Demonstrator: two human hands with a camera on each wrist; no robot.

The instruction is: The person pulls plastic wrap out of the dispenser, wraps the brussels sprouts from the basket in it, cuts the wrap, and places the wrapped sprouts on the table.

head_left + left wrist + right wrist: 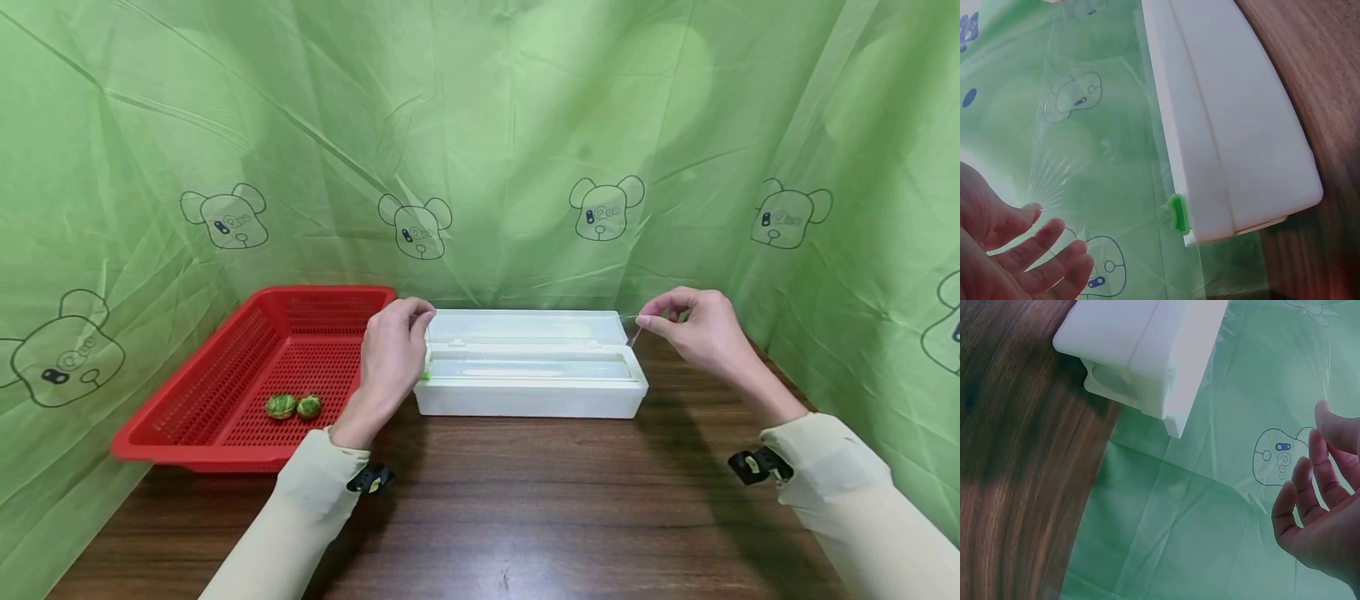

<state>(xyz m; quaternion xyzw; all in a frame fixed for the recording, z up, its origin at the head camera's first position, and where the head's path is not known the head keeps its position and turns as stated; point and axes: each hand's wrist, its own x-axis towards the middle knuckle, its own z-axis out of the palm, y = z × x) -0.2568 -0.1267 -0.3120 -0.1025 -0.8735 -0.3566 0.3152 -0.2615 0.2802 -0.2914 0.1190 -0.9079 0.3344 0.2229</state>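
Note:
A white cling film dispenser box (pixel 528 403) lies lengthwise on the table with its lid (pixel 525 325) raised at the back. Clear cling film (pixel 1047 169) stretches from the box between both hands, gathering in creases at the fingertips. My left hand (pixel 393 350) pinches one film corner above the box's left end. Beyond the right end, my right hand (pixel 697 329) pinches the other corner between thumb and forefinger; its remaining fingers are loosely bent in the right wrist view. A green slide cutter (pixel 1179 214) sits at the box's left end. The film's middle is hardly visible from the head view.
At the left stands a red plastic basket (pixel 195 455) with two small green Brussels sprouts (pixel 294 407) in it. The brown wooden table (pixel 525 508) extends in front of the box. Green curtain (pixel 510 125) with bear prints hangs at the back and sides.

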